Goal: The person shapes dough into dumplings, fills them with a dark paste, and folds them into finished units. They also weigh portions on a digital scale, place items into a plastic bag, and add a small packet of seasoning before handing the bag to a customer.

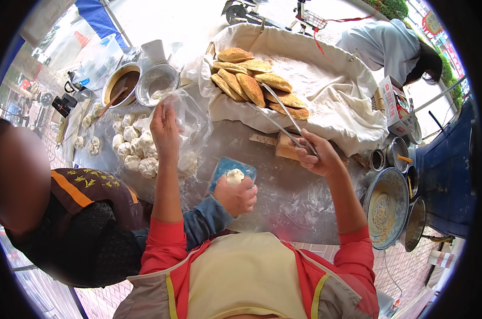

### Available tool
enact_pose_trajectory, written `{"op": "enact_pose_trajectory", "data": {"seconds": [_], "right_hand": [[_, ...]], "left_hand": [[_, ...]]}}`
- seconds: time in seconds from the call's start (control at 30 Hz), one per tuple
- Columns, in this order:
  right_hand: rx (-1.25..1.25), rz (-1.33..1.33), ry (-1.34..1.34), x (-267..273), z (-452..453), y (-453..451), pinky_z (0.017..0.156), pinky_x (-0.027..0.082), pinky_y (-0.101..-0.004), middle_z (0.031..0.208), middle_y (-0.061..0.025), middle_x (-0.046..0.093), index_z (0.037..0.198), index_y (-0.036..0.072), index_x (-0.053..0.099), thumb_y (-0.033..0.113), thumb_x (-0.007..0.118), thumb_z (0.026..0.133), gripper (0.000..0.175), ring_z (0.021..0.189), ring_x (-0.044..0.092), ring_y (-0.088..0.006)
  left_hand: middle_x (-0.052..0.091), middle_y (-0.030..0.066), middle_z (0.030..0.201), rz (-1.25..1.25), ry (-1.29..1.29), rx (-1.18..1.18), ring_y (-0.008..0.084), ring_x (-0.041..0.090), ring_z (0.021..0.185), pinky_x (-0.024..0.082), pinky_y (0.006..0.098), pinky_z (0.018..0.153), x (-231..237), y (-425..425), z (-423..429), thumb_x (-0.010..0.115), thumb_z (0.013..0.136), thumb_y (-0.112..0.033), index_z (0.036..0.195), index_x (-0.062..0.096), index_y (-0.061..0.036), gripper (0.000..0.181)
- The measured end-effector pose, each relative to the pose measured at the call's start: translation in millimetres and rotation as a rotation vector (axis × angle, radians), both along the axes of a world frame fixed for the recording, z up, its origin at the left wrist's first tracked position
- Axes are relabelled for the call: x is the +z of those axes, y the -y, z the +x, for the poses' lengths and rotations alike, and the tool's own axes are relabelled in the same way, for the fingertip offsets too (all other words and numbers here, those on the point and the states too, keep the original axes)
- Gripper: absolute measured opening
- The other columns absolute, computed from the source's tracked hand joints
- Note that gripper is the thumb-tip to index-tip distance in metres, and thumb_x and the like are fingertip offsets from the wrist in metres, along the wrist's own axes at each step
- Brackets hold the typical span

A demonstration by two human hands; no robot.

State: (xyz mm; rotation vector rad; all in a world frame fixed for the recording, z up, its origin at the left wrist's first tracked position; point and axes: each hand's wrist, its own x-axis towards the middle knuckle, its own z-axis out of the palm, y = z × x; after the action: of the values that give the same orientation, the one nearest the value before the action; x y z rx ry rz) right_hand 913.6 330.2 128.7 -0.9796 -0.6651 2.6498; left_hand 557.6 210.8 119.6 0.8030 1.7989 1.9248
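My left hand (165, 127) holds a clear plastic bag (197, 119) up over the left part of the work table. In my right hand (318, 153) is a pair of metal tongs (273, 124). Their tips reach either side of a sesame-topped flatbread (250, 89) in a cloth-lined basket (340, 99); whether they pinch it I cannot tell. Several more golden flatbreads (235, 55) lie heaped at the basket's left end. Below and between my arms, a co-worker's hand (235, 196) is at a lump of dough (235, 176) over a blue-topped device (224, 164).
Floury dough balls (135, 145) cluster left of my left forearm. Behind them stand a pot of brown paste (123, 83) and a metal bowl (157, 85). A co-worker (85, 223) is close on my left. Right are a wide basin (386, 207), smaller pans and a blue drum (444, 167).
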Motion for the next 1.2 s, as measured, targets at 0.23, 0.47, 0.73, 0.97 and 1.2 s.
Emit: {"op": "enact_pose_trajectory", "data": {"seconds": [0.23, 0.47, 0.73, 0.97, 1.2], "right_hand": [[-0.341, -0.307, -0.324, -50.9, -54.4, 18.5, 0.043, 0.029, -0.0216, 0.068, 0.0004, 0.047, 0.103, -0.003, 0.051, 0.033, 0.039, 0.103, 0.038, 0.043, 0.032, -0.0054], [-0.292, 0.333, 0.064, -41.2, -73.1, 57.6, 0.042, 0.031, -0.0221, 0.060, 0.0018, 0.045, 0.092, 0.005, 0.052, 0.027, 0.042, 0.101, 0.025, 0.043, 0.036, -0.0059], [-0.073, 1.197, 0.309, -0.5, -22.8, 177.2, 0.043, 0.031, -0.0235, 0.057, 0.0007, 0.045, 0.081, 0.004, 0.050, 0.022, 0.046, 0.099, 0.025, 0.047, 0.041, -0.0057], [0.012, 1.151, 0.226, -13.4, -52.9, 220.0, 0.046, 0.033, -0.0249, 0.058, 0.0001, 0.047, 0.084, 0.005, 0.052, 0.022, 0.046, 0.099, 0.023, 0.050, 0.043, -0.0073], [-0.280, 0.957, 0.129, -16.2, -92.5, 217.8, 0.046, 0.034, -0.0235, 0.060, 0.0031, 0.047, 0.087, 0.005, 0.053, 0.022, 0.048, 0.099, 0.022, 0.052, 0.043, -0.0045]], "left_hand": [[0.059, 0.0025, 0.079, -0.132, -0.295, -0.031, 0.0085, 0.051, 0.064, 0.044, 0.0242, 0.058, 22.0, -14.6, -1.6, 0.063, 0.092, -0.027, 0.111, 0.054, 0.0030, 0.037], [0.066, 0.0163, 0.091, -0.228, -0.596, 0.026, 0.0282, 0.064, 0.078, 0.048, 0.0374, 0.072, 41.9, -32.1, -27.5, 0.060, 0.091, -0.029, 0.101, 0.060, 0.0004, 0.032], [0.068, 0.0159, 0.083, -0.191, -0.839, 0.074, 0.0328, 0.066, 0.078, 0.050, 0.0418, 0.069, 112.9, -46.4, -46.5, 0.059, 0.091, -0.031, 0.101, 0.062, -0.0059, 0.028], [0.065, 0.0088, 0.075, -0.173, -1.034, -0.436, 0.0145, 0.058, 0.064, 0.048, 0.0307, 0.066, 175.1, -3.1, -24.2, 0.060, 0.093, -0.034, 0.106, 0.065, -0.0080, 0.029], [0.064, 0.0118, 0.078, -0.323, -1.070, -0.534, 0.0168, 0.060, 0.064, 0.047, 0.0322, 0.062, 200.8, 66.7, 8.9, 0.055, 0.096, -0.024, 0.105, 0.061, -0.0054, 0.022]]}}
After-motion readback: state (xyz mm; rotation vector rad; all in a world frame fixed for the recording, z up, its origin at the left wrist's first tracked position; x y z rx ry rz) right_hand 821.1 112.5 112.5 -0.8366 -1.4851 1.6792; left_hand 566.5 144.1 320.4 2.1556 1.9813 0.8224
